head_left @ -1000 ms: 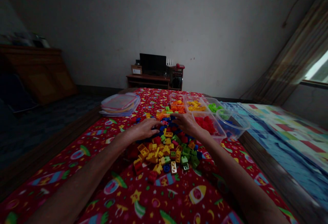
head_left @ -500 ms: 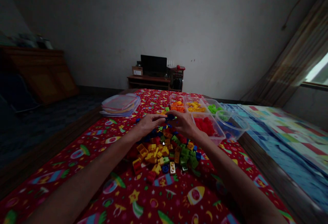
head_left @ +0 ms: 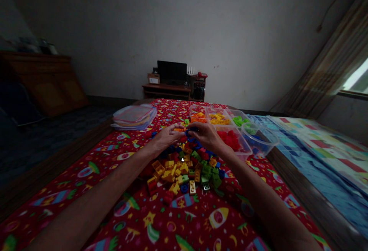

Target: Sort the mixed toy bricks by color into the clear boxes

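Stacked lids (head_left: 134, 117): they are lying on the red cloth (head_left: 197, 222).
Left hand (head_left: 167, 137): we are holding its fingers loosely apart above the brick pile (head_left: 183, 169).
Brick pile: it is lying in mixed colours.
Right hand (head_left: 205, 135): we are pinching a dark blue brick (head_left: 192, 129).
Clear boxes (head_left: 248, 148): red bricks (head_left: 231, 140) are sitting in the nearest.

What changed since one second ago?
The bare left hand moved forward and inward, nearing the bare right hand above the mixed pile of coloured plastic blocks. The right hand appears to have taken a dark blue plastic block; left holds nothing clearly visible. Clear plastic boxes and stack of translucent plastic lids stayed put.
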Motion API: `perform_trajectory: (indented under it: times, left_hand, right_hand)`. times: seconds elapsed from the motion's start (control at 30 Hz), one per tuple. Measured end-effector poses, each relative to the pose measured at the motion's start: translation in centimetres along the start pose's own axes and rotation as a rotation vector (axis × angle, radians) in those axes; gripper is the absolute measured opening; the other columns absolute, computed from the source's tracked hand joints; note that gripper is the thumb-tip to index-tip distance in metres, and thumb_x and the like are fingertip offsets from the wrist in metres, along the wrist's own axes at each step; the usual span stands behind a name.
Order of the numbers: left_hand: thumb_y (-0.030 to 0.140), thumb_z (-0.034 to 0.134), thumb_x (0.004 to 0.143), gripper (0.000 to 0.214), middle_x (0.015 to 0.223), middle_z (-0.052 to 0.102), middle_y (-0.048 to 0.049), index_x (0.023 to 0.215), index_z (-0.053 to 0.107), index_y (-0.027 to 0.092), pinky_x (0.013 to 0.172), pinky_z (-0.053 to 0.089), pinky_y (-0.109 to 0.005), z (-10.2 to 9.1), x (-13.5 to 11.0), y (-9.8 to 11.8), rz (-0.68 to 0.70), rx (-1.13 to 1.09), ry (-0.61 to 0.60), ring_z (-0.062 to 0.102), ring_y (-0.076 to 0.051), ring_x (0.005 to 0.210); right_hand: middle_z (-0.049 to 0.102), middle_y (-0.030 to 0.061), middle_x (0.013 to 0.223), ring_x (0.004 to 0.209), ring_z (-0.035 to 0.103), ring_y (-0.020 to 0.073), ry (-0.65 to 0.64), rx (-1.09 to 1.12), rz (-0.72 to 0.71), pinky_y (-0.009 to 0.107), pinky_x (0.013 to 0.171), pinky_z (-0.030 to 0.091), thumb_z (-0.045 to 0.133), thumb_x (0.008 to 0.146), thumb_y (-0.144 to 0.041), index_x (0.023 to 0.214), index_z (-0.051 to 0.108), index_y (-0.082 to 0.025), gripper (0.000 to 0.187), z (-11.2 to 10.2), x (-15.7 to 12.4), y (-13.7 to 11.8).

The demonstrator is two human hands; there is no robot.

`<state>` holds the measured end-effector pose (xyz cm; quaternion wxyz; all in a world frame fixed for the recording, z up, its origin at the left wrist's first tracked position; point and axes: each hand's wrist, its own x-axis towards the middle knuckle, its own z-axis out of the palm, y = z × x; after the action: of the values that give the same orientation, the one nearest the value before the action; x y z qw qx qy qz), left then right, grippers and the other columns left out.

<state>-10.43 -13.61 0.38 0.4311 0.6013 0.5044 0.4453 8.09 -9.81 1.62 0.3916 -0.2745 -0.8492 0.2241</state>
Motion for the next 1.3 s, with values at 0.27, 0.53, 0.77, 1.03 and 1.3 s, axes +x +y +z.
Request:
perform_trajectory:
  times: [0.27, 0.53, 0.77, 1.03, 1.3]
  left_hand:
    - [0.042, 0.063, 0.07, 0.039, 0.105, 0.065, -0.0088, 0.1, 0.062, 0.016, 0.081, 0.052, -0.038, -1.8, 1.4, -1.6, 0.241, 0.437, 0.139, 0.064, -0.023, 0.092]
    - [0.033, 0.052, 0.076, 0.033, 0.111, 0.068, -0.0067, 0.102, 0.067, 0.019, 0.092, 0.047, -0.034, -4.1, 1.1, 0.0, 0.275, 0.822, -0.013, 0.061, -0.023, 0.103]
    - [0.033, 0.057, 0.074, 0.033, 0.093, 0.072, -0.002, 0.104, 0.069, 0.024, 0.071, 0.049, -0.024, -5.7, 0.0, 0.3, 0.105, 0.935, -0.362, 0.066, -0.02, 0.082]
    - [0.027, 0.059, 0.075, 0.038, 0.109, 0.069, -0.005, 0.112, 0.065, 0.024, 0.084, 0.046, -0.024, -3.9, -0.9, 0.0, 0.182, 1.06, -0.314, 0.063, -0.02, 0.099]
    - [0.034, 0.061, 0.074, 0.041, 0.111, 0.069, -0.0031, 0.114, 0.065, 0.026, 0.083, 0.046, -0.024, -4.1, 0.3, -1.2, 0.157, 1.038, -0.298, 0.063, -0.021, 0.098]
  right_hand:
    - [0.07, 0.0058, 0.081, 0.071, 0.062, 0.0137, 0.218, -0.229, 0.059, 0.024, 0.066, 0.045, 0.055, 0.08, -0.02, 0.094, 0.07, -0.014, 0.021, -5.4, 0.0, 2.2]
    - [0.072, 0.0111, 0.086, 0.082, 0.065, 0.0227, 0.492, -0.743, 0.481, 0.035, 0.081, 0.047, 0.057, 0.07, -0.019, 0.091, 0.073, -0.013, 0.028, -15.4, -3.5, 7.5]
    - [0.07, 0.0137, 0.083, 0.078, 0.064, 0.0247, 0.524, -0.785, 0.603, 0.039, 0.078, 0.048, 0.056, 0.071, -0.026, 0.102, 0.07, -0.01, 0.037, -18.0, -6.0, 10.0]
    - [0.07, 0.0107, 0.077, 0.073, 0.063, 0.0196, 0.497, -0.709, 0.324, 0.032, 0.076, 0.046, 0.049, 0.081, -0.023, 0.093, 0.071, -0.013, 0.027, -14.2, -2.4, 4.6]
    - [0.068, 0.0079, 0.081, 0.067, 0.057, 0.0151, -0.122, -0.57, 0.033, 0.025, 0.062, 0.041, 0.048, 0.085, -0.014, 0.103, 0.066, -0.017, 0.026, -2.6, -1.2, 0.8]
